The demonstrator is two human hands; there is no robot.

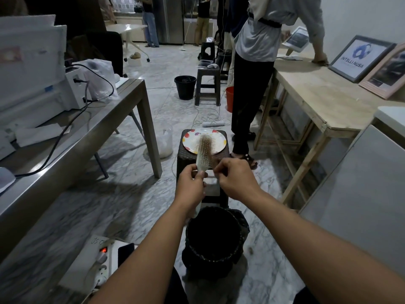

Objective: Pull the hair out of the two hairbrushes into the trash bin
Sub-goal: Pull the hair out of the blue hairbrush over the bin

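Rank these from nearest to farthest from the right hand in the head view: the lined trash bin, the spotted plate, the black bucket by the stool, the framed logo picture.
From the right hand:
1. Spotted plate, just ahead on the dark stool.
2. Lined trash bin, below, toward the person; close to the plate's rank.
3. Black bucket, farther ahead on the floor.
4. Framed logo picture, far right on the wooden table.
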